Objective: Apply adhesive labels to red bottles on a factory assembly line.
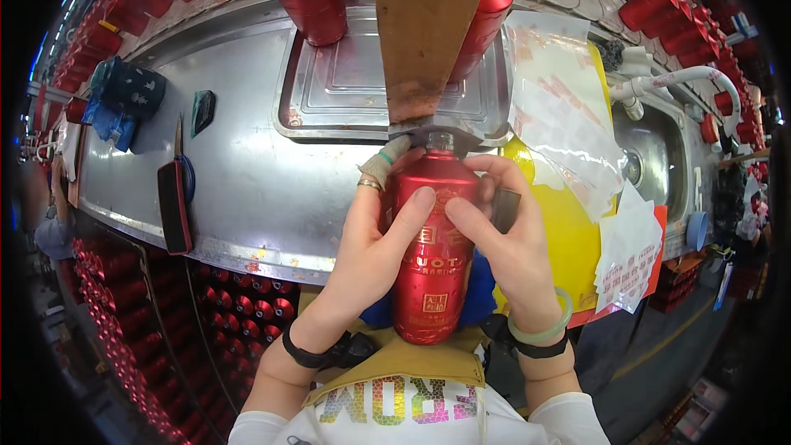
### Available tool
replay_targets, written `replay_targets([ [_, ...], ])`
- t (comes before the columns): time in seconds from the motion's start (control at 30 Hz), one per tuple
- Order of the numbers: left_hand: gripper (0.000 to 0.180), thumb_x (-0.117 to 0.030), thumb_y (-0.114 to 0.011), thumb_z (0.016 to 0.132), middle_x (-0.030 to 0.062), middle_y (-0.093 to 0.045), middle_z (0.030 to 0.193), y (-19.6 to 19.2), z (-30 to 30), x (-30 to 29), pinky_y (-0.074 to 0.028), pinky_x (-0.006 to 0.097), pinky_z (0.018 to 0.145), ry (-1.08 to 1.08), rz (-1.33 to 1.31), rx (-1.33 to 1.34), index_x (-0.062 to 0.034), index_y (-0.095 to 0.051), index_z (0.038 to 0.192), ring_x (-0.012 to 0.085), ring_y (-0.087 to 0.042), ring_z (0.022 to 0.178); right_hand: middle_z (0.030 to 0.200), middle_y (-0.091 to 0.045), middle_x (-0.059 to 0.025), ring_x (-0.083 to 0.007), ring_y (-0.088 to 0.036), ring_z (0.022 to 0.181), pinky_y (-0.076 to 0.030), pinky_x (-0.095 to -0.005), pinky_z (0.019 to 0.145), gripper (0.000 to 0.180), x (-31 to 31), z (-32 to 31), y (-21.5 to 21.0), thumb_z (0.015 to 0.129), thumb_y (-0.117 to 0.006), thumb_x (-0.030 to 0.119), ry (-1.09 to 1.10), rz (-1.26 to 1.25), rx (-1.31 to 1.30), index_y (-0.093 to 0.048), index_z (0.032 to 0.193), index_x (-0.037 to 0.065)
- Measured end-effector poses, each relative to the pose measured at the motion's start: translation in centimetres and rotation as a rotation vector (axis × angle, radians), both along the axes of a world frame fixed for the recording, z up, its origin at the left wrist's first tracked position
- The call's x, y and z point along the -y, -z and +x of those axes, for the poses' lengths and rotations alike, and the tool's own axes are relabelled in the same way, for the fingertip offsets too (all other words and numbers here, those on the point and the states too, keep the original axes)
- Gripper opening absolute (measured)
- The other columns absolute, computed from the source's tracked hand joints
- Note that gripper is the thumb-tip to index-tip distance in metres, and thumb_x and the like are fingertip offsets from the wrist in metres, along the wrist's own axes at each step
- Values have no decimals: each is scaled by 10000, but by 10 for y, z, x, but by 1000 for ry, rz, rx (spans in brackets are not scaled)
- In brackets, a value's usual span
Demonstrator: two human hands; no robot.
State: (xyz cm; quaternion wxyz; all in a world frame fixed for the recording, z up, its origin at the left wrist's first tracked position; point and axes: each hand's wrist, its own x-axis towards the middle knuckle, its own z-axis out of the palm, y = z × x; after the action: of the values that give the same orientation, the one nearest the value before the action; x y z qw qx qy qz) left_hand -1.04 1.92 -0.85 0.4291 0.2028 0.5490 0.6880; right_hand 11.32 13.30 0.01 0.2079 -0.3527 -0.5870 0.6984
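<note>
**Thumbs pressing near the red bottle's shoulder**

The left hand (375,251) and the right hand (517,251) are gripping the red bottle (430,280) from either side, thumbs pressing on its front near the shoulder, other fingers curling round toward the back. A fabric cover (383,163) is wrapping a left finger. The bottle is tilting, its bare neck pointing away from the person and its base sitting close to the tan cloth (461,360) at the waist; what is bearing its weight I cannot tell.

The step in hand is probably pressing or smoothing the front (a guess, since the thumbs are covering the spot). Doing it well would mean bearing down evenly with both thumbs, working from the middle outward, the fingers bracing behind so the round body is not rolling.

Just beyond the neck, a wooden board (430,33) is hanging over a metal tray (350,74), so the neck is needing room. On the desk (255,165), sticker papers (568,91) and a yellow sheet (568,259) are lying to the right; scissors (179,148) and a dark case (173,208) are lying to the left.
</note>
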Motion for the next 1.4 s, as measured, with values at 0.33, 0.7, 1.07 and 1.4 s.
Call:
replay_targets([
  [0.33, 599, -140, -596, 1062, 152, -477, 1517, 4, -1, 0, -382, 358, 1166, 11, -3, -36, 26, -319, 1566, 206, -473, 1384, 929, -418, 56, -26, -376, 748, -338, -176, 643, 457, 2, -4, -3, 872, -842, 155, -5, 68, 50, -599, 1250, 75],
  [0.7, 605, -135, -597, 1059, 155, -479, 1506, 2, 1, 0, -387, 363, 1161, 7, 3, -30, 25, -310, 1567, 208, -477, 1378, 896, -419, 55, -26, -395, 740, -341, -196, 643, 362, 0, -7, -1, 911, -797, 149, 0, 132, 58, -609, 1210, 68],
  [1.07, 561, -146, -616, 1053, 138, -500, 1481, -2, -2, -3, -416, 340, 1130, -10, -3, 95, -1, -363, 1532, 184, -497, 1347, 879, -438, 71, -9, -433, 783, -349, -176, 699, 195, -3, -4, -5, 1031, -648, 132, 44, -121, -41, -640, 1207, 50],
  [1.4, 516, -167, -574, 1077, 119, -511, 1465, 1, 1, -3, -394, 337, 1141, -4, 0, 60, -3, -380, 1527, 172, -497, 1340, 916, -420, 61, -33, -400, 761, -341, -190, 679, 363, 2, -4, -4, 910, -799, 152, 24, 32, 41, -632, 1224, 77],
])
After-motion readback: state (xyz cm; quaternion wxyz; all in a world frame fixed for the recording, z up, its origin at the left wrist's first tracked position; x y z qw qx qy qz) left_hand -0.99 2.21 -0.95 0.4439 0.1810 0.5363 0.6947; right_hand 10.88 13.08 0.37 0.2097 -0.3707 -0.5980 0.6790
